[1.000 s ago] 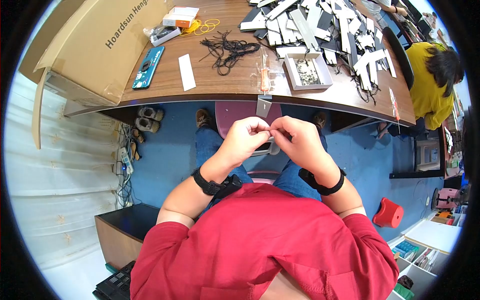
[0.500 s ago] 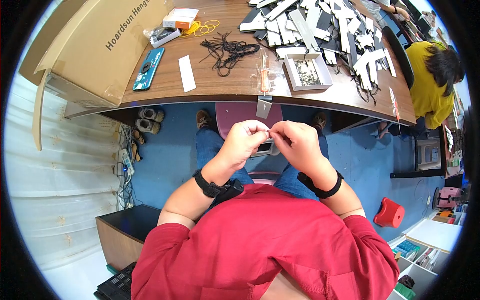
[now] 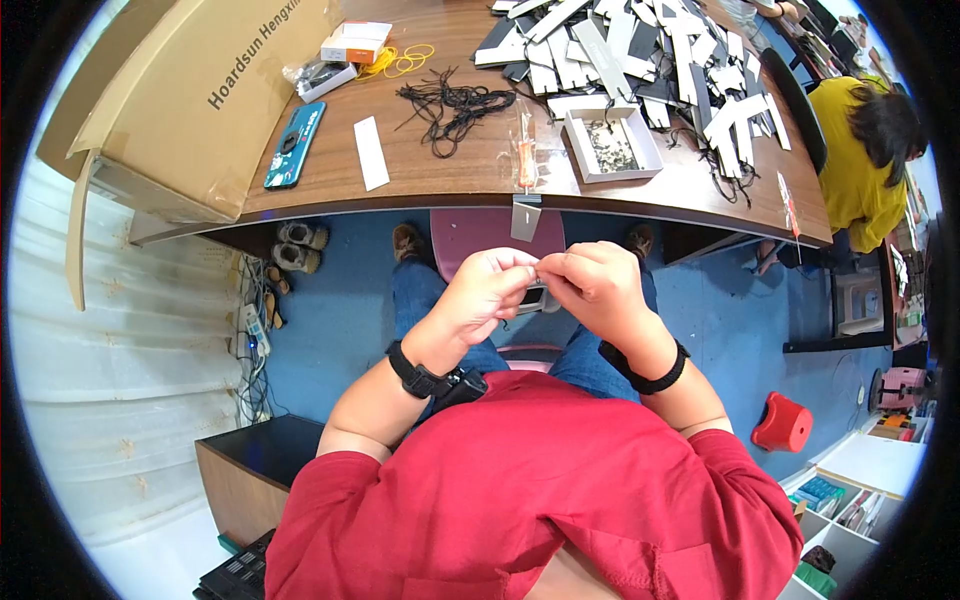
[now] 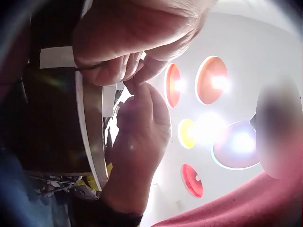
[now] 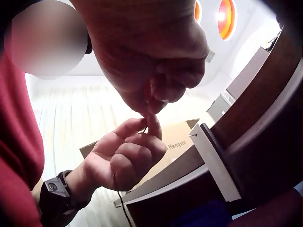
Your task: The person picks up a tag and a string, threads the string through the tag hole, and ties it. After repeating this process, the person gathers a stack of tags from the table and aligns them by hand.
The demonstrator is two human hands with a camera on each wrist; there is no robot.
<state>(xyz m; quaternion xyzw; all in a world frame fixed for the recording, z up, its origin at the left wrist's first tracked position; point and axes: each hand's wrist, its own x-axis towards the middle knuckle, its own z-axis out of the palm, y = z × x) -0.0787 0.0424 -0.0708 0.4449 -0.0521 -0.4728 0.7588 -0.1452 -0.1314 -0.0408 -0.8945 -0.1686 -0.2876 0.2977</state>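
Observation:
In front of the red shirt, my left hand (image 3: 487,295) and right hand (image 3: 598,285) meet fingertip to fingertip, raised above the lap, short of the table edge. A thin black cord (image 5: 122,204) hangs from the curled fingers of the left hand, which pinches it between thumb and forefinger. My right hand's thumb and forefinger pinch at the same spot, where a short dark bit of the cord shows between the fingertips in the right wrist view. The fingers hide most of what lies there.
On the table (image 3: 450,180) lie a tangle of black cords (image 3: 455,105), a white strip (image 3: 371,153), a phone (image 3: 295,145) and a box of small pieces (image 3: 615,148). A pile of black and white strips (image 3: 640,60) lies behind. A metal plate (image 3: 525,218) juts past the table edge.
Both hands stay together at nearly the same place. The left hand's lower fingers have loosened and shifted a little, while the pinch at the fingertips continues.

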